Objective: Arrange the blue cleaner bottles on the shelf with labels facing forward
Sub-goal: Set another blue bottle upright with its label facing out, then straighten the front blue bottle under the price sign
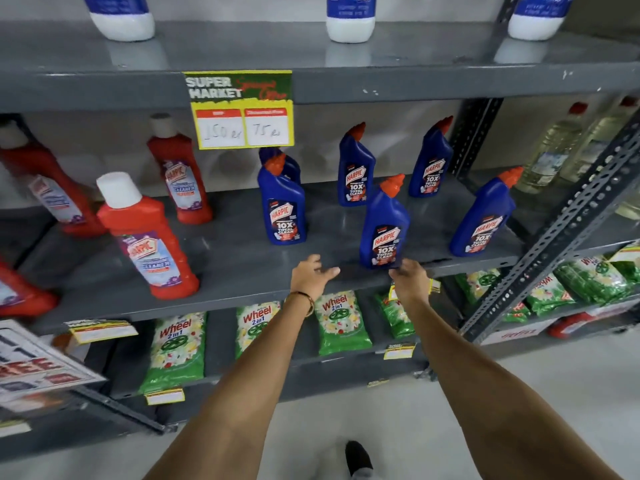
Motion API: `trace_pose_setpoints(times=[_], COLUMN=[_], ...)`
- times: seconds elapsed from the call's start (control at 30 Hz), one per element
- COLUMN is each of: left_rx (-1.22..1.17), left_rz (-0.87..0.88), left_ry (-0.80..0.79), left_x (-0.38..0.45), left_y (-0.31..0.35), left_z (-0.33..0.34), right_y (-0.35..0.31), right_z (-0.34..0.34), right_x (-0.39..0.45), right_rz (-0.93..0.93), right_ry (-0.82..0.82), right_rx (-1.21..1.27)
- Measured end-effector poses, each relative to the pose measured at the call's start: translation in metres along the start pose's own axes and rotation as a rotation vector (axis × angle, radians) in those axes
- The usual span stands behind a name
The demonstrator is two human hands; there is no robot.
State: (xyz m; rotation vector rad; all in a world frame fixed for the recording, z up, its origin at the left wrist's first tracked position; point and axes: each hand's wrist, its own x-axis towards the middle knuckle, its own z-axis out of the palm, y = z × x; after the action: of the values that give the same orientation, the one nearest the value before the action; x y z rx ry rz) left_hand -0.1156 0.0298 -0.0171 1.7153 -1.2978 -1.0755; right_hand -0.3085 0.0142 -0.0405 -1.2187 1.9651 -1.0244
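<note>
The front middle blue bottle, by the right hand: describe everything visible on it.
The front middle blue bottle looks like glossy blue plastic, with an angled orange-red cap. Its dark Harpic label, reading 10X Total Clean, faces forward. It stands upright, leaning slightly, at the front edge of the grey shelf, apart from the other bottles. The right hand touches its base; the left hand does not.

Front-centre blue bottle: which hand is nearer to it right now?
Right. The right hand is at the base of the front-centre blue bottle, fingertips about touching it. The left hand hovers open over the shelf edge, to the bottle's left.
</note>
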Motion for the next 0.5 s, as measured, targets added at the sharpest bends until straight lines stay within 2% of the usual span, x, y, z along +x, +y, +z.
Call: trace_pose_setpoints(times=[0.13,0.23,0.5], left_rx=[0.008,0.025,0.012], left_rz=[-0.030,-0.043,-0.055], left_ry=[0.070,0.113,0.185], left_x=[-0.003,-0.001,0.022], left_y=[-0.018,-0.027,-0.030], left_z=[-0.046,-0.073,-0.109], right_y=[-0.015,-0.032,-0.087], right_z=[0.028,0.049,0.102], right_x=[-0.041,-0.054,-0.040], right_rz=[-0.049,-0.118,-0.152], right_ry=[-0.004,-0.083,-0.278], right_rx=[0.026,0.017,0.024])
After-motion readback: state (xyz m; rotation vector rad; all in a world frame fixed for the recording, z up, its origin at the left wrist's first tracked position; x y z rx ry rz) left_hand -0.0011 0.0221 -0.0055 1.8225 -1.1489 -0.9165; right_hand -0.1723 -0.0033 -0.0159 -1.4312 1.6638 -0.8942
